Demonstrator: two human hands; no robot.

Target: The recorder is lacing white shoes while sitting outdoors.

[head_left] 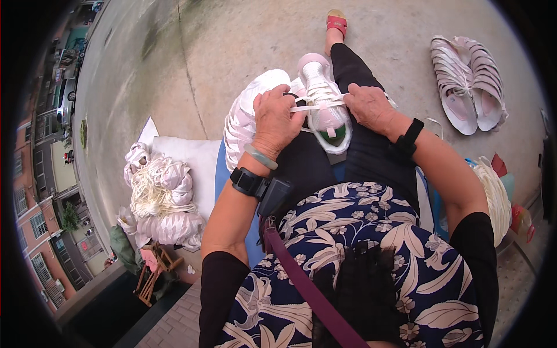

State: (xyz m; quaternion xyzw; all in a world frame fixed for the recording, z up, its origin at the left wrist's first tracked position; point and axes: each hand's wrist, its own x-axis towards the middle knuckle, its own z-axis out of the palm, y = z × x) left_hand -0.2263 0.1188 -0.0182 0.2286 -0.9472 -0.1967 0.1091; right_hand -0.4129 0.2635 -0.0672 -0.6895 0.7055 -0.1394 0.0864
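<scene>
A white and pink sneaker (318, 78) rests between my thighs, with its toe pointing away from me and a green patch showing inside the collar. White shoelaces (316, 108) stretch sideways across its tongue. My left hand (274, 118) is closed on one lace end to the left of the shoe. On the other side my right hand (370, 108) pinches the other end between thumb and fingers. Close beyond my left hand, a row of nested white and pale pink shoe pieces (241, 110) lies along my left leg.
Bundled shoe pieces with cream laces (159, 188) sit on a pale sheet at the left. Two more rows of nested shoe pieces (469, 87) lie on the concrete at the far right. A hank of cream laces (493, 197) hangs by my right elbow. A small wooden stool (156, 272) stands lower left.
</scene>
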